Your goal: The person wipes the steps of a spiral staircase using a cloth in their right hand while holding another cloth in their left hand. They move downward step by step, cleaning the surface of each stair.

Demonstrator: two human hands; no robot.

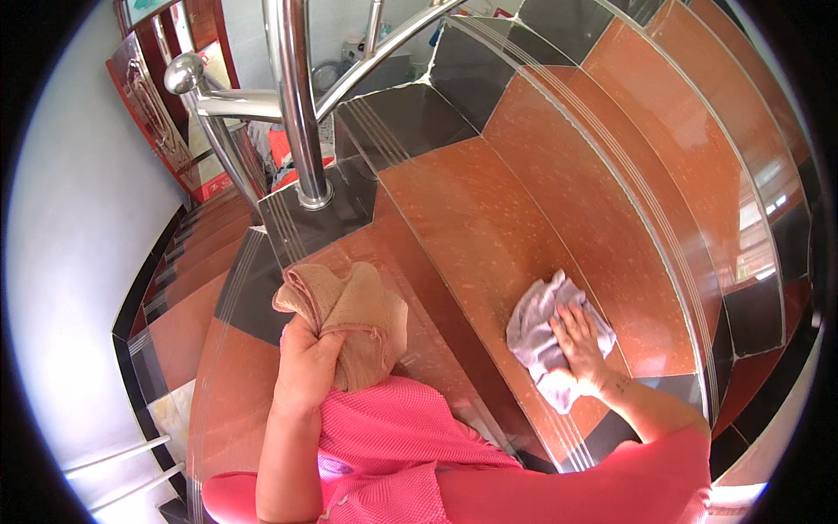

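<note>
My left hand (pixel 306 367) grips a folded brown cloth (pixel 366 327) in front of my body, above a lower stair. The cloth has a pinkish edge, and my thumb lies over its near side. To the right, my right hand (pixel 579 344) lies flat with its fingers on a crumpled pale purple cloth (pixel 533 327). That cloth rests on an orange-brown tiled stair tread (pixel 471 209), close to the foot of the riser behind it. Part of the purple cloth is hidden under my palm.
A steel railing post (pixel 298 98) stands on a black tile at the left, joined to a sloping handrail (pixel 386 56). More curved steps (pixel 661 124) rise at the right. Lower stairs (pixel 190 275) descend along the white wall (pixel 85 229) towards a dark red door (pixel 147 118).
</note>
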